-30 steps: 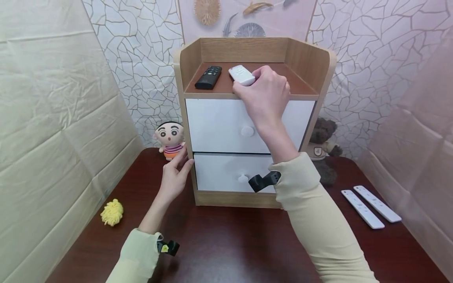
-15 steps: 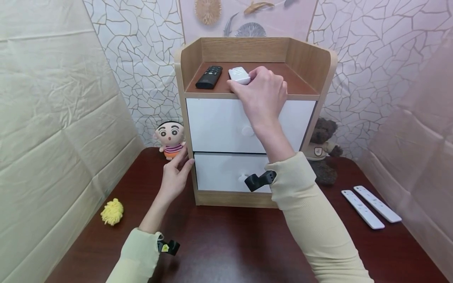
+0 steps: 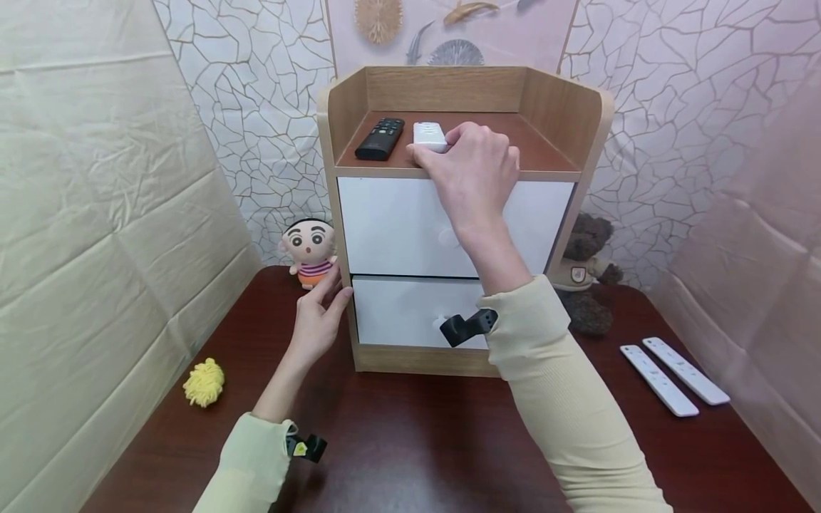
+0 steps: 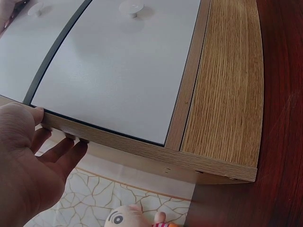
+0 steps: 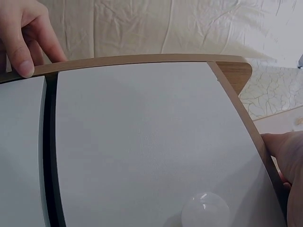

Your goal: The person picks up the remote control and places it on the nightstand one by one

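A small wooden cabinet (image 3: 404, 360) with two white drawers stands on the table. On its brown top a black remote control (image 3: 380, 140) lies at the left. Just right of it is a white remote control (image 3: 428, 134), its near end between the thumb and fingers of my right hand (image 3: 477, 174). Whether that remote touches the top is hidden. My left hand (image 3: 318, 317) holds the cabinet's left edge. In the left wrist view its thumb (image 4: 37, 115) is at the front edge and its fingers (image 4: 61, 156) reach the outer side.
A plush doll (image 3: 309, 251) stands behind my left hand, and a teddy bear (image 3: 585, 274) sits right of the cabinet. A yellow yarn bundle (image 3: 204, 382) lies on the table (image 3: 398, 442) at left. Two long white remotes (image 3: 659, 380) lie at right.
My right hand has shifted slightly left and the white remote has turned to lie straighter, pointing toward the back. The left hand stays at the cabinet edge.
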A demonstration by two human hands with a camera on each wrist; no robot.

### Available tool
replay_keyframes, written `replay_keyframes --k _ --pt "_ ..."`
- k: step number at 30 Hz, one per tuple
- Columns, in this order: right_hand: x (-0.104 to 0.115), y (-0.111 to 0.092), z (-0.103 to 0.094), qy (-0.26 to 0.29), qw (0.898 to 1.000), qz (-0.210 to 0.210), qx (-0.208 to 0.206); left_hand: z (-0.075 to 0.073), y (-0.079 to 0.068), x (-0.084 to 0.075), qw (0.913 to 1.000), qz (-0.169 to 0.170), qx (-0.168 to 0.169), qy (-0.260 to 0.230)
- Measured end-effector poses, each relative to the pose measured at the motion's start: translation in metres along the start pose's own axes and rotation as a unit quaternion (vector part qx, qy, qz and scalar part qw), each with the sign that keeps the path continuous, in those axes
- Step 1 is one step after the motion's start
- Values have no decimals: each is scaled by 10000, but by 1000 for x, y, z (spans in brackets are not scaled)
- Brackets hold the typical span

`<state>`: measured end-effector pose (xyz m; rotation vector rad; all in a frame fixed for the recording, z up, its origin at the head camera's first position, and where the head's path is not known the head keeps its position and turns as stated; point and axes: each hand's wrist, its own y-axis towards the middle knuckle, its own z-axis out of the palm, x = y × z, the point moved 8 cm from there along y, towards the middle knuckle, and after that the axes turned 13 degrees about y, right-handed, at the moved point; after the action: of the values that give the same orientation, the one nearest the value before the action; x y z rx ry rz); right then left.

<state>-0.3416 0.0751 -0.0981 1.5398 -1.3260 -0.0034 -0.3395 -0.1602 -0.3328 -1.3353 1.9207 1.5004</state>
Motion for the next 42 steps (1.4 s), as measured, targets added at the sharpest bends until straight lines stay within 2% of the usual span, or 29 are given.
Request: replay_keyframes --k 7,22,25,28,33,39,42 --pt "2 0 1 -169 9998 -67 40 0 0 0 10000 10 -1 -14" --pt "2 -2 1 66 9994 -334 -45 1 3 2 9999 -38 84 46" --pt "0 -3 -1 244 9991 -361 6 2 3 2 10000 27 60 35" --pt "-3 -3 -5 664 9972 -285 172 2 3 1 9999 102 16 37" --pt "-10 -5 -22 1441 9887 -190 360 2 1 2 9998 75 -32 172" --pt "-19 -17 -60 1835 9798 -796 10 1 -1 2 9997 50 -72 238" --pt "-29 -25 -78 1963 9757 -965 -113 1 -1 0 9997 59 -71 241"
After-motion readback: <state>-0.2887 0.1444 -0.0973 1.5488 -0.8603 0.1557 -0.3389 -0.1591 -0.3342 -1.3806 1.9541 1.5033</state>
